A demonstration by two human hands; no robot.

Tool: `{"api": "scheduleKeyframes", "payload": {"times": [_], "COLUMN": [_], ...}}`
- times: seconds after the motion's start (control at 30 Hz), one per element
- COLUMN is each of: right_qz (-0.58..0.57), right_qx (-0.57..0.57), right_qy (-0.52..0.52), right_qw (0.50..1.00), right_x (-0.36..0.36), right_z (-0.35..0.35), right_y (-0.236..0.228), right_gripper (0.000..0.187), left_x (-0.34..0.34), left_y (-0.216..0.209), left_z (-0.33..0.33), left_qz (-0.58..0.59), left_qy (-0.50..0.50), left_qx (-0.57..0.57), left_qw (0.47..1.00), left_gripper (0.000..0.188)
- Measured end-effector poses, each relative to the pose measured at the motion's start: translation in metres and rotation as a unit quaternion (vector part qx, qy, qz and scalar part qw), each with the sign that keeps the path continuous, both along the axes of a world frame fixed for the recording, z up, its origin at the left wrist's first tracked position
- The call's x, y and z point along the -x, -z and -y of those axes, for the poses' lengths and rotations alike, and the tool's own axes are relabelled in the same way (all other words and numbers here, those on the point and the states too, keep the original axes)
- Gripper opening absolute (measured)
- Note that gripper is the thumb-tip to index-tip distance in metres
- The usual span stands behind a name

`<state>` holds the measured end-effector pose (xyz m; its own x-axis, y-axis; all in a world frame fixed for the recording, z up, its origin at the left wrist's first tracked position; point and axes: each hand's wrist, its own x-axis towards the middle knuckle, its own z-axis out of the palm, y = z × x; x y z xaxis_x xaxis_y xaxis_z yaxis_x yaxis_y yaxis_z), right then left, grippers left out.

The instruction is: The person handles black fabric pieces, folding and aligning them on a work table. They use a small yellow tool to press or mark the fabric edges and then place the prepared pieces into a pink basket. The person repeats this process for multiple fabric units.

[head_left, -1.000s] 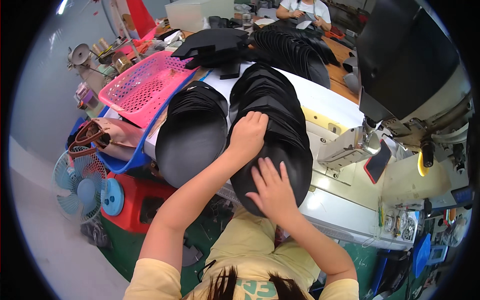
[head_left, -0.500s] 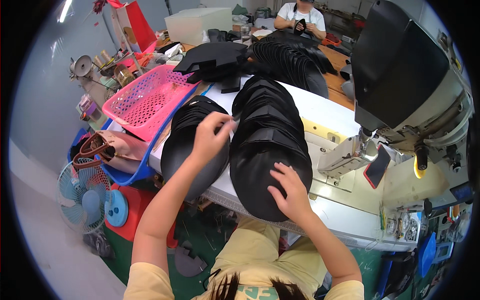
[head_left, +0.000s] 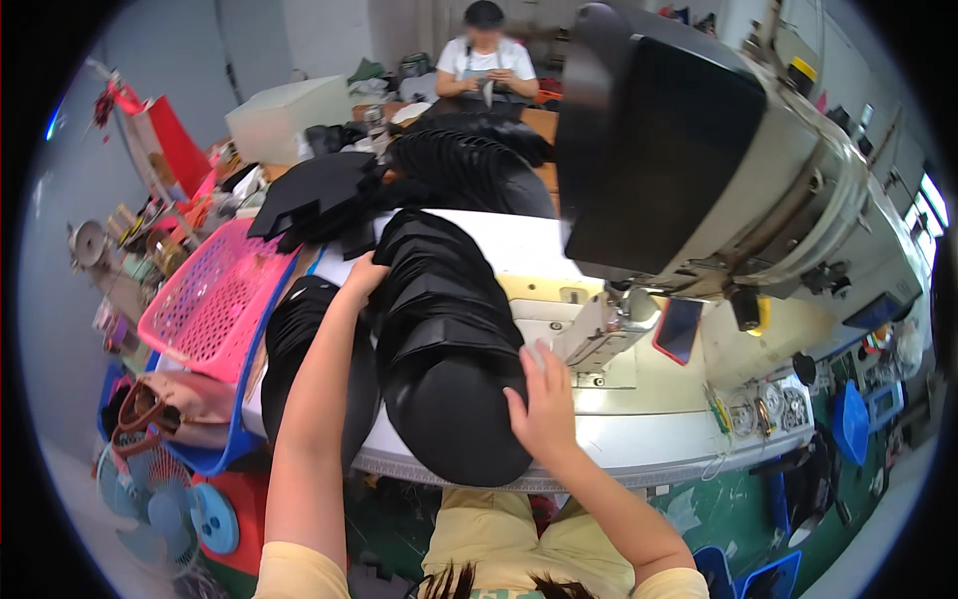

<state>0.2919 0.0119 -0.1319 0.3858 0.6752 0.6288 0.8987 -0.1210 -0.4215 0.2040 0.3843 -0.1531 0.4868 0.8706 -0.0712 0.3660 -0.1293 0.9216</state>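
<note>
A long overlapping row of black, round-edged panels lies on the white sewing table, running away from me. At its far left side is my left hand, touching the edge of the row; its fingertips are partly hidden there. My right hand is at the right edge of the nearest panel, fingers stretched out and apart. A second row of black panels lies to the left, partly covered by my left forearm.
A sewing machine stands on the right, with a phone by it. On the left are a pink basket, a blue bin with a bag and a fan. More black pieces lie beyond; a person sits opposite.
My left hand has moved from above the gap between the rows to the far left side of the long row. My right hand has slid off the nearest panel's top to its right edge.
</note>
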Motion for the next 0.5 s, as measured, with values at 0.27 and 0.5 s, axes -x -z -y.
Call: {"api": "scheduleKeyframes", "payload": {"times": [0.27, 0.5], "right_qz": [-0.645, -0.818], "right_qx": [-0.109, -0.131], "right_qy": [-0.231, -0.357], "right_qw": [0.721, 0.432], "right_x": [0.041, 0.027], "right_z": [-0.025, -0.056], "right_y": [0.004, 0.008], "right_gripper": [0.038, 0.026], "left_x": [-0.009, 0.015], "left_y": [0.006, -0.072], "left_z": [-0.014, 0.080], "left_qz": [0.042, 0.301], "left_qy": [-0.026, -0.094], "left_qx": [0.199, 0.196], "left_qw": [0.979, 0.928], "left_gripper": [0.035, 0.055]}}
